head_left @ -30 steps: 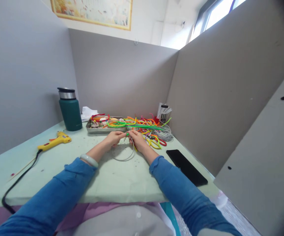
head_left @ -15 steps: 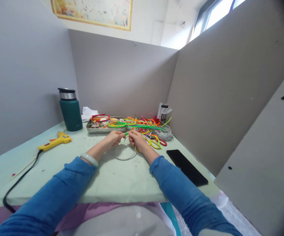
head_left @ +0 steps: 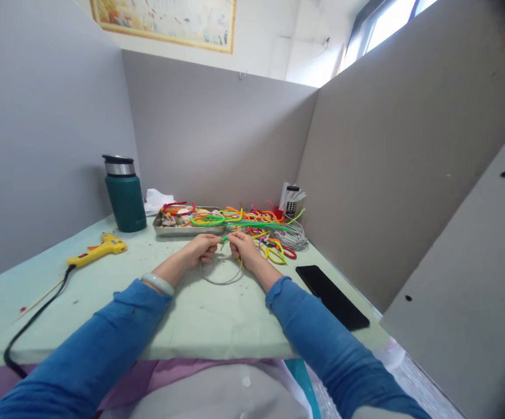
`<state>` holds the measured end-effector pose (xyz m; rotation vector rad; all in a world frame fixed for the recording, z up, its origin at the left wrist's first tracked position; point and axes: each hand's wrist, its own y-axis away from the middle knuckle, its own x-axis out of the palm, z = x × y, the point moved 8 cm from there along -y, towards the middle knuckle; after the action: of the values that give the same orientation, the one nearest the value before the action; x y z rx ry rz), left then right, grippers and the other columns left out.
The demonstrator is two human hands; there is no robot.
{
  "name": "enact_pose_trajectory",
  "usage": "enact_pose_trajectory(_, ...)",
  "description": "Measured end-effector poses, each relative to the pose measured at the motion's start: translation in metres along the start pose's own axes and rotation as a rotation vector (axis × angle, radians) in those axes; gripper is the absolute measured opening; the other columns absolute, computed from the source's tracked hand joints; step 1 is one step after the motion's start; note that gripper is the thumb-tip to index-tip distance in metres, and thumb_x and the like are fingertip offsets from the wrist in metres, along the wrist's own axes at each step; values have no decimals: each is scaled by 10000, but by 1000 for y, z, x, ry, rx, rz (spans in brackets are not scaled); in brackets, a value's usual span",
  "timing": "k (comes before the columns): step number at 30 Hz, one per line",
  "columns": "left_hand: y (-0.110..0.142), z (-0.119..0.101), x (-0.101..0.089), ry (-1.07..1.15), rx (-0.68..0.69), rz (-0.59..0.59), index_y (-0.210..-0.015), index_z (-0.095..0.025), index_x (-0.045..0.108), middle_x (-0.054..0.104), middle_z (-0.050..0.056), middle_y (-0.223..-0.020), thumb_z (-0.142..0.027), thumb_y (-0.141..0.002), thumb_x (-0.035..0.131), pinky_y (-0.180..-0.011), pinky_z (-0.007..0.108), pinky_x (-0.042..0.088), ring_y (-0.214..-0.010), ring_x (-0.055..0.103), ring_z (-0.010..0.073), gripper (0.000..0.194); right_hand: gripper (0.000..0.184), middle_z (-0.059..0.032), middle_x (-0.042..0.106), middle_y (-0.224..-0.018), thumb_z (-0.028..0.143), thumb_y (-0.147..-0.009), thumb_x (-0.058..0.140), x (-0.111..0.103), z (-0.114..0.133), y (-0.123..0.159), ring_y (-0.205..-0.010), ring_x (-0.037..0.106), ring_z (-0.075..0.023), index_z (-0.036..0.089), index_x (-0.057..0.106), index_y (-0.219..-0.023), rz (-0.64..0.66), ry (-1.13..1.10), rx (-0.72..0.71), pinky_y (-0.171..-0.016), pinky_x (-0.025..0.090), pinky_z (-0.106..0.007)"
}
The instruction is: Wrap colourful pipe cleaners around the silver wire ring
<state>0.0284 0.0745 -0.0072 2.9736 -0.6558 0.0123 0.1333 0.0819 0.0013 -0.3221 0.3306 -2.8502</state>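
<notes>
My left hand (head_left: pixel 204 248) and my right hand (head_left: pixel 243 248) are close together over the middle of the table, fingers pinched. Both grip a thin grey wire hoop (head_left: pixel 221 283), which hangs below them toward me. In the small gap between my fingertips a short green piece (head_left: pixel 225 239) shows at the top of the hoop; it looks like pipe cleaner. My fingers hide its ends and how it is fastened. Just beyond my hands lies a heap of coloured pipe cleaners (head_left: pixel 261 224).
A metal tray (head_left: pixel 177 232) of small craft parts stands behind my hands. At left are a green flask (head_left: pixel 125 201) and a yellow glue gun (head_left: pixel 99 251) with a black cord. Scissors (head_left: pixel 274 254) and a black phone (head_left: pixel 333 297) lie at right. Grey partitions (head_left: pixel 217 128) enclose the table.
My left hand has shifted and turned slightly, and more of the hoop's left side now shows beneath it. My right hand has barely moved.
</notes>
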Motion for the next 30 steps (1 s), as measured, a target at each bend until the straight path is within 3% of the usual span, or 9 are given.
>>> enact_pose_trajectory(5,2,-10,-5,-89,100,-130,-771,-194,452,325,-88,-497,-387,-681,632,-328,166,118,-334,207,24,279,256,103,361,-433,354,-644,628,-3,-3,-2,-341,257,-30,186,440,-690,-31,-22,16,-333,177,-171)
enact_pose_trajectory(10,-3,-11,-17,-239,159,-259,-660,-173,466,346,-78,-474,-416,-667,630,-338,179,137,-339,252,31,293,251,96,416,-452,375,-668,600,-5,-6,-3,-321,307,-31,186,441,-714,-43,0,26,-327,206,-170)
enact_pose_trajectory(18,-2,-12,-21,-283,147,-282,-697,-157,566,245,-95,-412,-478,-620,659,-364,201,97,-335,195,39,343,240,88,446,-458,370,-674,590,-5,-8,-5,-316,339,-32,178,465,-745,-38,3,34,-326,227,-165)
enact_pose_trajectory(24,3,-11,-18,-201,91,-255,-675,-156,540,217,-96,-434,-446,-647,648,-367,202,80,-342,164,32,311,392,93,474,-482,306,-680,563,-5,-4,-4,-340,373,-44,195,501,-1051,-5,28,-12,-351,267,-164)
enact_pose_trajectory(30,5,-11,-11,-155,86,-197,-728,-170,514,237,-94,-461,-441,-651,644,-357,186,83,-348,173,30,310,291,77,484,-498,298,-683,559,-1,-4,-3,-347,369,-46,170,548,-945,29,90,-30,-350,261,-176)
